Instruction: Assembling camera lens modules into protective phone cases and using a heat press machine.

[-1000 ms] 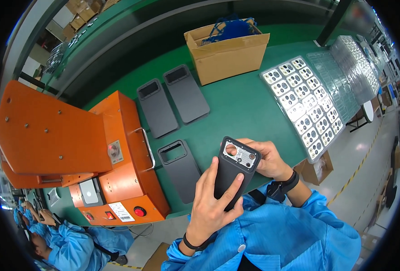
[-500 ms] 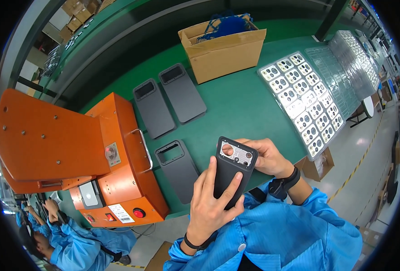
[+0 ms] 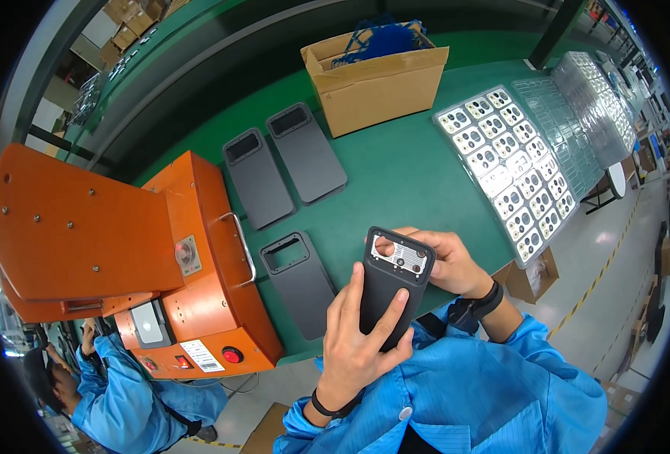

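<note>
My left hand (image 3: 354, 348) grips a dark grey phone case (image 3: 381, 296), thumb along one side and fingers spread over its back. A silver camera plate (image 3: 411, 254) with round holes sits in the case's camera window. At the upper right of the case, my right hand (image 3: 456, 265) holds the edge; its fingers reach behind, and a fingertip shows through the plate's large hole. Whether the plate lies fully flush I cannot tell. Close to my left hand, another phone case (image 3: 301, 291) with an open camera window lies on the green table (image 3: 380, 181).
Two more cases, one nearer the press (image 3: 258, 181) and one beside it (image 3: 308, 155), lie farther back. An orange machine (image 3: 221, 303) with a metal handle stands left. A cardboard box (image 3: 380, 91) is behind, a tray of camera plates (image 3: 509, 163) right. Another person (image 3: 123, 397) works at lower left.
The held case and both hands stay almost in place; the plate's angle to the light has shifted slightly. The person at lower left has moved their head and arms.
</note>
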A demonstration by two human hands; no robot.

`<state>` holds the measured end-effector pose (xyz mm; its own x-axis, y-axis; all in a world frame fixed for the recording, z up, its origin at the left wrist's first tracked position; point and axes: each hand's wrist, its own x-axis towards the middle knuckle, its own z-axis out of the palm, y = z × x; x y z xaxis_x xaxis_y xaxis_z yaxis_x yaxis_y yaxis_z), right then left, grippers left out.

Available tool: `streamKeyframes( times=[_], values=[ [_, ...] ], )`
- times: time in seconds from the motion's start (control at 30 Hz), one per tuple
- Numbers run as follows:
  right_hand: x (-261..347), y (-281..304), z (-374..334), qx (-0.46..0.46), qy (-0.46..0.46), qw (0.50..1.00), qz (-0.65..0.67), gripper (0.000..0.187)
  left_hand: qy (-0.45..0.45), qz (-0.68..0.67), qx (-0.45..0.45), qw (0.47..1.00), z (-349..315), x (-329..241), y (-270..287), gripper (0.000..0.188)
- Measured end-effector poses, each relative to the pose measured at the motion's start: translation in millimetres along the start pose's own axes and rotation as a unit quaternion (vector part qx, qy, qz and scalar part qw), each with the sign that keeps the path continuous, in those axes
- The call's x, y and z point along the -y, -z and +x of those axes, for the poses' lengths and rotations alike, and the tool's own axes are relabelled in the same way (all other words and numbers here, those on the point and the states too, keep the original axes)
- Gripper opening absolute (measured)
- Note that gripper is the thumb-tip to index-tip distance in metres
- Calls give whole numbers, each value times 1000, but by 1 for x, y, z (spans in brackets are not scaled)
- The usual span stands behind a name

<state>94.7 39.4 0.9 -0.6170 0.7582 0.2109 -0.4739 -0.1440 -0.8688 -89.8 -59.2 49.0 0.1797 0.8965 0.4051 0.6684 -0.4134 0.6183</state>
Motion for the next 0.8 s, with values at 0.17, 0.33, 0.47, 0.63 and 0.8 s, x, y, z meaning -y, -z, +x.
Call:
streamKeyframes(
  times=[0.17,0.33,0.47,0.63,0.8],
  values=[
    [-1,-10,4,-24,55,998,-8,52,-11,-57,-33,998,-2,6,-2,57],
    [8,-24,7,-70,46,995,50,50,35,-146,-44,988,-7,7,0,52],
    [3,-18,7,-47,46,998,-24,50,-14,-22,-50,998,-2,8,-2,51],
    [2,-16,3,-47,10,999,-23,50,-4,-27,-46,999,-3,7,-4,52],
    [0,-17,3,-39,10,999,6,51,-8,-25,-45,999,-6,7,-5,53]
  ],
)
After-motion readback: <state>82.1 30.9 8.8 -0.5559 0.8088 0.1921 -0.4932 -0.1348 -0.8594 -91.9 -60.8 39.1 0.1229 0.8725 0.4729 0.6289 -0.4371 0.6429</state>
